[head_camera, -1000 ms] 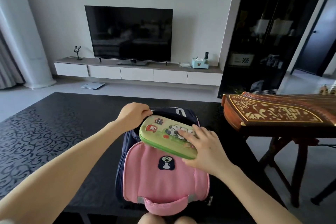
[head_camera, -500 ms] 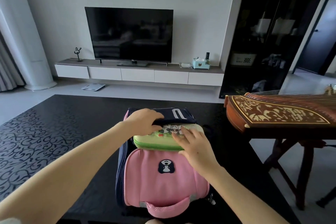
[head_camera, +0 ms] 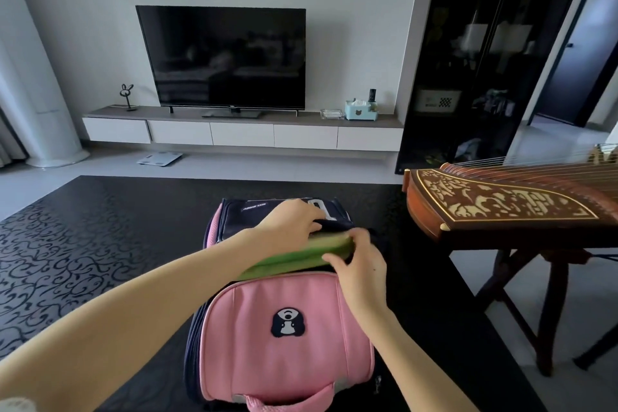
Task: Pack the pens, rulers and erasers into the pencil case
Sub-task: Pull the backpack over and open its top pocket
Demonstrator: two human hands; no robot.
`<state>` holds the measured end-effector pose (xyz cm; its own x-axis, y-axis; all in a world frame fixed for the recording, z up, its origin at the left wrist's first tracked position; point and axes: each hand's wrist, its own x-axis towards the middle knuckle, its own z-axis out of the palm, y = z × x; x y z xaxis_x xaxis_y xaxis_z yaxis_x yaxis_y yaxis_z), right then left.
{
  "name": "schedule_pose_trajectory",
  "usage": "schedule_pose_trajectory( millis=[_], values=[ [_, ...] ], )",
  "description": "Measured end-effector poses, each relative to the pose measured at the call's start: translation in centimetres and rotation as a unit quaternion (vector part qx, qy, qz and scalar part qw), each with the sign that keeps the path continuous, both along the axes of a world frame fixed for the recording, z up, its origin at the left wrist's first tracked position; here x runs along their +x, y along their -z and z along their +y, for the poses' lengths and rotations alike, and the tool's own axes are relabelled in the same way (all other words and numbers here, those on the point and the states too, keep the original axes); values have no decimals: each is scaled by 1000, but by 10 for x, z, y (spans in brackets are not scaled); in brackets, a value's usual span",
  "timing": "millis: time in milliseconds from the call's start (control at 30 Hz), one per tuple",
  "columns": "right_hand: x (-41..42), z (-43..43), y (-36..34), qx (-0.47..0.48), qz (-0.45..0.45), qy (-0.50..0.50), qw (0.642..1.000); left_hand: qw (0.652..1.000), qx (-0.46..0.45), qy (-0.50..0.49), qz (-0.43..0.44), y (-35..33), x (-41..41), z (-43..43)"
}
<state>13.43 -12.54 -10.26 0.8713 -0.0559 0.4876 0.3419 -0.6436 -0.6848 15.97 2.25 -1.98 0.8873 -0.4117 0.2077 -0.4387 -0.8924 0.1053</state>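
Note:
A green pencil case (head_camera: 301, 252) sits closed and mostly sunk into the open top of a pink and navy backpack (head_camera: 284, 338) that lies on the dark table (head_camera: 110, 244). Only its green edge shows. My left hand (head_camera: 294, 221) grips the navy flap (head_camera: 261, 211) of the backpack, holding the opening apart above the case. My right hand (head_camera: 357, 264) holds the right end of the pencil case, fingers curled over its edge. No pens, rulers or erasers are in view.
A carved wooden zither (head_camera: 501, 207) on a stand is close at the right, level with the backpack. Beyond the table are a TV (head_camera: 222, 57) on a low white cabinet (head_camera: 240, 134), a bathroom scale (head_camera: 160, 158) on the floor and a dark glass cabinet (head_camera: 475, 53).
The pencil case went from lying on top of the backpack, its printed lid showing, down into the opening. My left hand pulled the navy flap back; my right hand followed the case down.

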Motion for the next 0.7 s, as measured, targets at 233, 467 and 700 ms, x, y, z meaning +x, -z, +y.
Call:
schedule_pose_trajectory(
  millis=[233,467,700],
  values=[
    [12,3,-6,-197,-75,147,966,993,-93,31,66,1,-10,21],
    [0,43,-13,-287,-196,-17,938,996,-37,-80,17,24,-41,120],
    [5,101,-8,-352,-168,-47,920,983,-154,-95,-26,66,-52,151]
  ],
)
